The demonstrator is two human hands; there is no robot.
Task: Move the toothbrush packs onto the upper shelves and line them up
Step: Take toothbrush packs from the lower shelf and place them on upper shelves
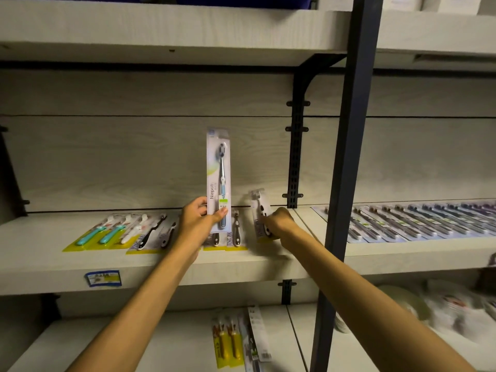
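Several packs (150, 232) already lie in row on upper shelf (53, 264). Left hand (197, 221) pinches Niepoli pack (218, 178) upright; right hand (277, 222) grips black-white pack (259, 210), not yet flat. Few packs (236, 342) remain on lower shelf (134, 345).

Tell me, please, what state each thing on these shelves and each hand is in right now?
Left hand: grips the Niepoli pack, held upright.
Right hand: grips a black-brush pack, tilted, blurred.
Shelf row: packs lying flat, side by side.
Lower packs: lying flat, not yet moved.
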